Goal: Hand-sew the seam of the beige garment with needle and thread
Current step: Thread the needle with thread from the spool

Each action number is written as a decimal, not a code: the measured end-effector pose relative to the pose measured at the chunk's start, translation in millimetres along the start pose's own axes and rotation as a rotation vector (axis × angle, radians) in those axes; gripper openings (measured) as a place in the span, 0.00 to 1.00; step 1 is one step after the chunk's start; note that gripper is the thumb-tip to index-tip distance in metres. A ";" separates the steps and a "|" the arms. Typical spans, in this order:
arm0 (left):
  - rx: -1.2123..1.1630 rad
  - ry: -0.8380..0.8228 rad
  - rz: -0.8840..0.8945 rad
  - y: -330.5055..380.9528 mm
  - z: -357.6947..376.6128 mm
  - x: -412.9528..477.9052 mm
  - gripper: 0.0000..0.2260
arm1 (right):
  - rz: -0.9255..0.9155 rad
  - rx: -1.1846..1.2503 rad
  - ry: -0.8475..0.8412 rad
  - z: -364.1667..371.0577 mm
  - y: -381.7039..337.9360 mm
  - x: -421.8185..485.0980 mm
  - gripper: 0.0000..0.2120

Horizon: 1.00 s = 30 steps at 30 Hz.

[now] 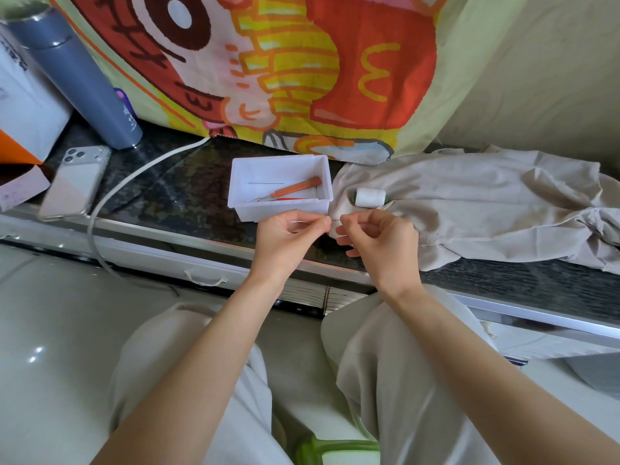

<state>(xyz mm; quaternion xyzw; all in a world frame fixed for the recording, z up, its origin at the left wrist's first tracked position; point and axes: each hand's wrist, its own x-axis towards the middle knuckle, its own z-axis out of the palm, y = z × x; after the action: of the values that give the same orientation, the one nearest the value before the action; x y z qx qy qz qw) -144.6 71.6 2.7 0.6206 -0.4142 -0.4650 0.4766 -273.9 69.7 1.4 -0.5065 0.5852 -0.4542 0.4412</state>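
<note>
The beige garment (pixel 469 203) lies crumpled on the dark counter at the right. A white thread spool (pixel 369 197) rests on its left part. My left hand (pixel 288 233) pinches a thin needle (pixel 303 222) between thumb and forefinger, just in front of the white tray. My right hand (pixel 379 239) is close beside it, fingers curled, pinching what looks like the thread end near the needle; the thread itself is too fine to see clearly.
A white plastic tray (pixel 241 193) holds an orange-handled seam ripper (pixel 295 189) and another needle. A phone (pixel 75 182), a white cable (pixel 134 176), a grey flask (pixel 77 78) and boxes stand at the left. A printed cloth (pixel 268 62) hangs behind.
</note>
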 end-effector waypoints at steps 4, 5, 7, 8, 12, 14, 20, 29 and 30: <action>-0.007 -0.007 0.000 -0.4 0.1 -0.5 0.03 | -0.005 0.000 0.002 0.1 -0.2 0.0 0.07; -0.004 -0.003 0.001 -0.2 0.0 -0.4 0.03 | -0.006 0.002 0.006 0.0 -0.1 -0.1 0.07; -0.005 0.012 0.002 0.5 0.0 -0.2 0.04 | -0.004 0.007 0.019 -0.1 0.1 0.1 0.07; -0.010 0.019 0.003 0.8 0.3 -0.1 0.04 | -0.003 0.007 0.025 -0.2 0.3 0.2 0.07; -0.015 0.037 0.007 1.2 1.0 0.2 0.03 | 0.010 0.035 0.040 -1.1 0.1 1.3 0.06; -0.034 0.045 0.008 0.9 0.7 0.7 0.02 | 0.014 0.043 0.036 -1.4 0.1 1.6 0.06; -0.058 -0.002 0.002 0.1 0.1 1.0 0.03 | 0.083 0.133 -0.067 -1.9 -1.0 3.8 0.07; -0.026 -0.095 -0.010 1.2 -2.0 -0.1 0.01 | 0.087 0.175 -0.099 -3.0 -0.8 5.2 0.07; -0.008 -0.113 -0.019 1.2 -2.5 0.1 0.02 | 0.080 0.170 -0.096 -3.0 -0.4 5.1 0.07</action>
<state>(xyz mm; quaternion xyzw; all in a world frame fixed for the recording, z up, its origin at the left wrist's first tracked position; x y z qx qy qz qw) -142.1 71.8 4.1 0.5953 -0.4328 -0.5055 0.4504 -277.2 64.9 2.1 -0.4646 0.5426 -0.4592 0.5280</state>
